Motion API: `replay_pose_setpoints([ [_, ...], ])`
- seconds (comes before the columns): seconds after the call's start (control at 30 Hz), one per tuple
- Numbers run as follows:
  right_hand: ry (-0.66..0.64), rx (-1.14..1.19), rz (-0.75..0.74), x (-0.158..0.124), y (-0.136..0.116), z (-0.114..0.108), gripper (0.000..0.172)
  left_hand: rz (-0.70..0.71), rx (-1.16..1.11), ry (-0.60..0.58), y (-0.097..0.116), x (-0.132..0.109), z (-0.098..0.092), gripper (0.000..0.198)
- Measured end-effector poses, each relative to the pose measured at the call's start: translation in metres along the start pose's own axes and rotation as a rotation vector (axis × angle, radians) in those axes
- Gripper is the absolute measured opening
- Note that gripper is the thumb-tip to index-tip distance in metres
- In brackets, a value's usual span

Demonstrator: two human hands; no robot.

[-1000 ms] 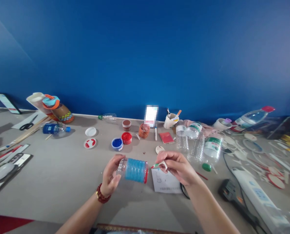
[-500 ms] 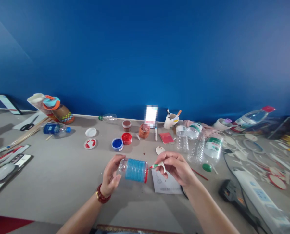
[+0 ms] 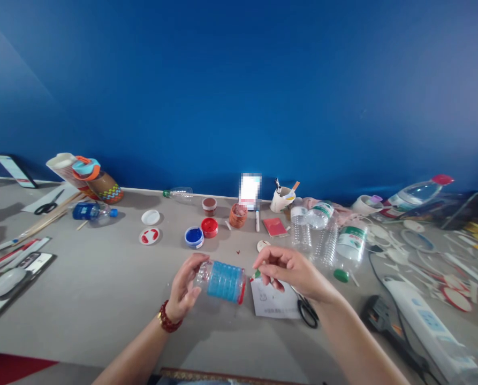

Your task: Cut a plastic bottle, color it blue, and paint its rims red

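Observation:
A clear plastic bottle (image 3: 225, 280) with a blue-coloured body and red paint along its right end lies tilted on its side in the air. My left hand (image 3: 186, 289) is closed around its clear left end. Just right of the red end, my right hand (image 3: 285, 271) pinches a small paintbrush (image 3: 256, 275) with a red tip and a green part; the fingers cover most of it. Tip and bottle are a little apart. Under the right hand lies a printed sheet of paper (image 3: 273, 305), with black-handled scissors (image 3: 308, 314) at its right edge.
Open pots of blue paint (image 3: 194, 236) and red paint (image 3: 209, 228) stand beyond the bottle, near a red-smeared lid (image 3: 149, 236). Clear bottles (image 3: 351, 246), a power strip (image 3: 427, 315) and a black tool (image 3: 391, 326) crowd the right side.
The brush tip has moved back from the bottle's red end, and my right hand has turned. The bottle has tilted slightly, its red end lower. More of the scissors shows.

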State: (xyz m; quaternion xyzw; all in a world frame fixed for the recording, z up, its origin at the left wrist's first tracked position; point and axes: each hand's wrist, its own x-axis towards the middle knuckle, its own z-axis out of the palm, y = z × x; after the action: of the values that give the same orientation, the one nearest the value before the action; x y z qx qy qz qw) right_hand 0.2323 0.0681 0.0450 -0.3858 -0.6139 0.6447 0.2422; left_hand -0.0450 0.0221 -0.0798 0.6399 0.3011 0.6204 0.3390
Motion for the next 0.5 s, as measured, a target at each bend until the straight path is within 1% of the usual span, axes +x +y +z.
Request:
replay_pose_setpoints([
  [0.1, -0.026, -0.054, 0.011, 0.002, -0.001, 0.004, 0.015, -0.005, 0.006, -0.018, 0.000, 0.000, 0.000, 0.051],
  [0.2, -0.053, -0.061, 0.011, 0.004, -0.002, 0.009, 0.015, -0.006, 0.015, -0.037, 0.000, 0.000, -0.001, 0.051],
  [0.5, -0.052, -0.082, -0.018, 0.010, 0.004, 0.011, 0.014, 0.011, 0.051, -0.075, 0.006, 0.005, -0.002, 0.050],
])
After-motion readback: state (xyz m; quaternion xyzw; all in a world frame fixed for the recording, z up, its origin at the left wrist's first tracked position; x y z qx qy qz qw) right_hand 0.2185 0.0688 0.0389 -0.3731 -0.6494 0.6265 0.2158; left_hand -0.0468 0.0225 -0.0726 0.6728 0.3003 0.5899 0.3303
